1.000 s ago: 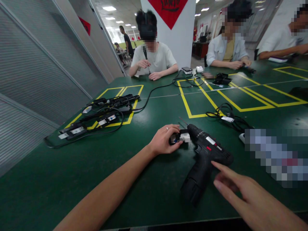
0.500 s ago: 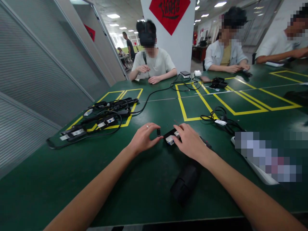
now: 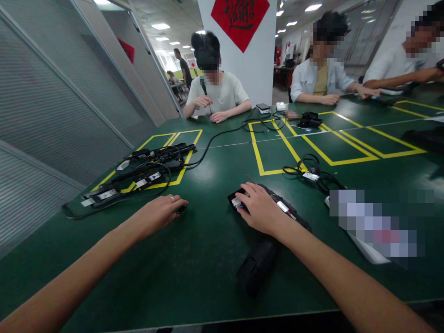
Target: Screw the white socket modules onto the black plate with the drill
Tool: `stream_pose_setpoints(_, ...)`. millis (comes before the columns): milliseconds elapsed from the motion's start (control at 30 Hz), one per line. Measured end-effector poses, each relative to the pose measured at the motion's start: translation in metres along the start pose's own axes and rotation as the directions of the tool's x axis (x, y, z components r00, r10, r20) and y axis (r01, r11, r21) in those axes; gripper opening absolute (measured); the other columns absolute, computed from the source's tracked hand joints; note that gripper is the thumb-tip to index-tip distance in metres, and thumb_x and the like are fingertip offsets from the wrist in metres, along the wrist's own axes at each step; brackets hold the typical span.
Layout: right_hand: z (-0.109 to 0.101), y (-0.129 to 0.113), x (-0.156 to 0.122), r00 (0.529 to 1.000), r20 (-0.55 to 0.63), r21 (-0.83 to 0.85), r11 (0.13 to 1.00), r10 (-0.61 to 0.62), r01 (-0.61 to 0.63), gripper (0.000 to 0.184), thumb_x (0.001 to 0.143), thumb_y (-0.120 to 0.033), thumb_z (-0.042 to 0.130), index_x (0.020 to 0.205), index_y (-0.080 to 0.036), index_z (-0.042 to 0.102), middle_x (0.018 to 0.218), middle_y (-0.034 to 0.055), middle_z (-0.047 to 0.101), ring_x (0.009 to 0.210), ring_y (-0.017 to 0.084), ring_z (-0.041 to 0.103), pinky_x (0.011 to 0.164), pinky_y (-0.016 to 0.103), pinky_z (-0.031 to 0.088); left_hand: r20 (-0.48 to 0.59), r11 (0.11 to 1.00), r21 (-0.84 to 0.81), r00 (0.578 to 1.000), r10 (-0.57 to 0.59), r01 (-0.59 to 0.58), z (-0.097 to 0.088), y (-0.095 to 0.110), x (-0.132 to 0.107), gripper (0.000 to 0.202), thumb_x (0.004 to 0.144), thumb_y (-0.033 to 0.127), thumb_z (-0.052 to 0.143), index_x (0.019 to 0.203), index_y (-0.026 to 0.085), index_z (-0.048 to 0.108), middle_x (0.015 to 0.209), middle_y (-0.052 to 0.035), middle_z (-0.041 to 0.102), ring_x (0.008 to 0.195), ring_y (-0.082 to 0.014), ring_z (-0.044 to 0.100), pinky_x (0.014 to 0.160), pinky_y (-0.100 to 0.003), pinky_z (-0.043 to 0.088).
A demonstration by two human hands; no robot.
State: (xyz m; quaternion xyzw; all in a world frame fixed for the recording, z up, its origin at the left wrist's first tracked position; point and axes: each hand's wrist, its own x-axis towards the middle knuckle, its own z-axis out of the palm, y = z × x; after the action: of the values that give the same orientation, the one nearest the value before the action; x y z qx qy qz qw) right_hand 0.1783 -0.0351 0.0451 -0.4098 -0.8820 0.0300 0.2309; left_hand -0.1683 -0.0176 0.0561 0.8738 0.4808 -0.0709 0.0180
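A small dark piece [image 3: 181,209] shows at the fingertips of my left hand [image 3: 157,213], which is pinched closed low over the green table. Its exact kind is too small to make out. My right hand [image 3: 258,206] has its fingers curled over one end of a long black device [image 3: 289,210]. White and blue parts [image 3: 237,202] show inside that end, by the fingertips. Under the right forearm lies a black cylindrical pouch-like object [image 3: 255,268], partly in shadow.
Black devices and cables [image 3: 149,171] lie at the left, partly over yellow tape. A coiled cable [image 3: 307,169] sits beyond the right hand, near a white-edged blurred object [image 3: 369,252]. Co-workers sit across the green table [image 3: 194,286].
My left hand has moved left and down, away from the right hand, with the small dark piece. The right hand stays on the black device. The view has shifted slightly.
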Motion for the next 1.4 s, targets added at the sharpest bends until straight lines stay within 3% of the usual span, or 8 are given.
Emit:
stream_pose_setpoints(333,0.002,-0.001,0.001,1.0,-0.003,-0.013,1.0,0.002,-0.002,0.034,0.089,-0.03,0.051,0.118,-0.013,0.056,0.133,0.0125,0.049,0.126,0.027,0.042,0.102,0.047,0.036,0.03,0.999,-0.025,0.999,0.028,-0.027,-0.002,-0.004,0.005,0.042,0.084,0.019,0.042,0.124,0.028,0.052,0.12,-0.0075,0.055,0.104,-0.0259,0.054,0.09,-0.04,0.04)
stream_pose_setpoints(533,0.003,-0.001,0.001,1.0,-0.016,-0.019,1.0,0.006,-0.006,0.033,0.09,-0.031,0.051,0.118,-0.014,0.055,0.132,0.0122,0.049,0.126,0.027,0.042,0.102,0.048,0.037,0.006,0.995,-0.09,0.999,-0.05,0.051,0.002,-0.016,0.001,0.042,0.083,0.026,0.045,0.123,0.027,0.053,0.121,-0.0079,0.055,0.104,-0.0267,0.055,0.092,-0.041,0.041)
stream_pose_setpoints(767,0.003,0.0,0.001,1.0,-0.014,-0.017,1.0,0.004,-0.004,0.034,0.09,-0.031,0.051,0.119,-0.014,0.054,0.134,0.0119,0.048,0.126,0.027,0.042,0.101,0.048,0.038,0.046,0.964,-0.251,0.996,-0.073,0.082,0.007,-0.013,-0.006,0.043,0.08,0.038,0.051,0.122,0.03,0.054,0.123,-0.0068,0.055,0.107,-0.0299,0.056,0.093,-0.044,0.043)
stream_pose_setpoints(1067,0.001,0.001,-0.001,0.999,-0.032,-0.007,1.0,0.003,-0.003,0.032,0.09,-0.03,0.052,0.118,-0.014,0.055,0.132,0.0112,0.05,0.125,0.026,0.044,0.1,0.048,0.04,0.081,0.935,-0.341,0.994,-0.071,0.094,0.009,-0.014,-0.002,0.035,0.086,0.038,0.05,0.116,0.021,0.052,0.122,-0.0056,0.051,0.11,-0.024,0.051,0.097,-0.04,0.04)
stream_pose_setpoints(1400,0.002,0.001,-0.001,1.0,-0.023,-0.004,1.0,-0.01,0.01,0.029,0.088,-0.019,0.052,0.116,-0.013,0.055,0.128,0.0111,0.051,0.124,0.025,0.043,0.098,0.044,0.041,0.181,0.965,-0.226,0.979,-0.09,0.131,0.006,-0.025,0.011,0.039,0.08,0.041,0.059,0.111,0.019,0.054,0.115,-0.0061,0.054,0.1,-0.0241,0.056,0.088,-0.036,0.044)
